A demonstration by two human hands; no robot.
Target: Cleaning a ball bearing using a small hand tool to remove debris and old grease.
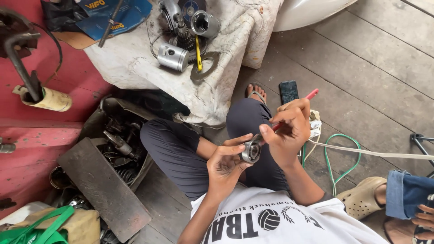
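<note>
A dull grey metal bearing [251,151], a shiny metal piston [173,57] on grimy, rumpled white cloth [135,63], a red plastic-handled tool [311,94], and weathered, rough wooden floorboards [375,58].

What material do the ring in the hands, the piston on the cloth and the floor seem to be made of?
Ring held by the left hand: probably steel, grey with a dull shine. Piston: likely cast aluminium, pale silver and matte, with grooves. Floor: wood, grey worn planks with visible seams. The right hand holds a red-handled tool, seemingly plastic.
</note>
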